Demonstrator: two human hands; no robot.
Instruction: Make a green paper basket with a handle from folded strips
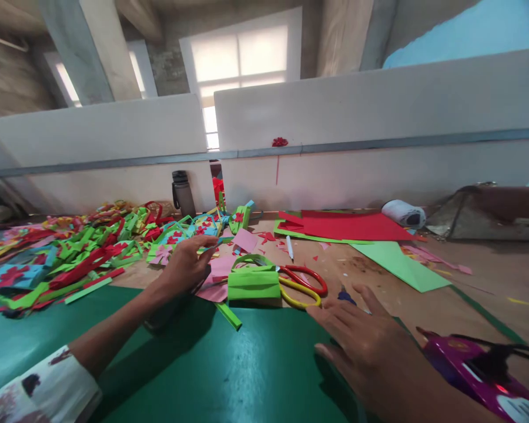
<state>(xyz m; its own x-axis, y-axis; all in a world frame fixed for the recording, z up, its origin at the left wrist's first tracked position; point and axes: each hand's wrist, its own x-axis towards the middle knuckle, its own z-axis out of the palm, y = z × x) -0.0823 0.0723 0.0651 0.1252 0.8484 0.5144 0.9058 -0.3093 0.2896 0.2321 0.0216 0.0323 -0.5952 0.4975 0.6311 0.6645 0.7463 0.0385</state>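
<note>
My left hand [188,263] reaches over the paper pieces left of centre, thumb and forefinger pinched at a small blue-green paper strip [224,240]. Just beyond lies a pink paper square [245,241]. My right hand [357,332] hovers with fingers apart over the mat's right part and holds nothing. Near its fingertips lie scissors with one red and one yellow handle [300,298] and a dark blue-handled pointed tool [346,295]. A folded green paper piece [254,286], like a small bag, sits between the hands at the edge of the green mat [242,364].
Heaped paper strips and flowered paper pieces [101,247] cover the left. A dark bottle [184,192] stands behind. Red sheets [348,225], a green sheet [403,263], a white marker [290,248], a white roll [403,213], a handbag [489,211] and a purple corded device [471,370] lie rightward.
</note>
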